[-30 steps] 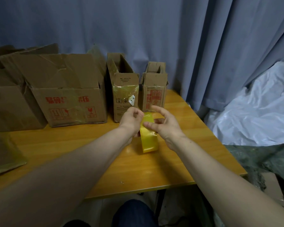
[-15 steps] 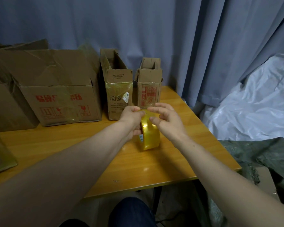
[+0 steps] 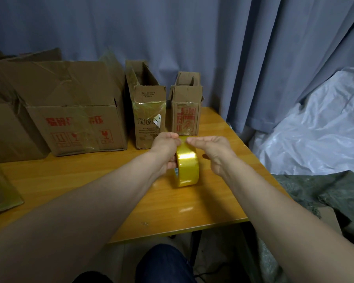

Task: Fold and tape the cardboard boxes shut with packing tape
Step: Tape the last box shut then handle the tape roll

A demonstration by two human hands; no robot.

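A roll of yellow packing tape [image 3: 187, 167] stands on edge above the wooden table [image 3: 90, 180]. My left hand [image 3: 165, 149] grips the roll from the left, thumb and fingers curled round its side and top. My right hand [image 3: 213, 152] is at the roll's right, its fingertips pinching at the tape on top of the roll. Behind stand open cardboard boxes: a large one [image 3: 76, 111] with red print, a narrow tall one [image 3: 146, 111], and a small one [image 3: 186, 107].
Another brown box [image 3: 6, 127] stands at the far left and a flat taped piece of cardboard [image 3: 0, 193] lies at the left front. A grey curtain [image 3: 192, 37] hangs behind. White plastic sheeting [image 3: 315, 127] and green cloth [image 3: 325, 193] lie right of the table.
The roll has turned from a loose hanging strip view to standing upright in my hands. Both hands have come together on its top, and the view has shifted slightly.
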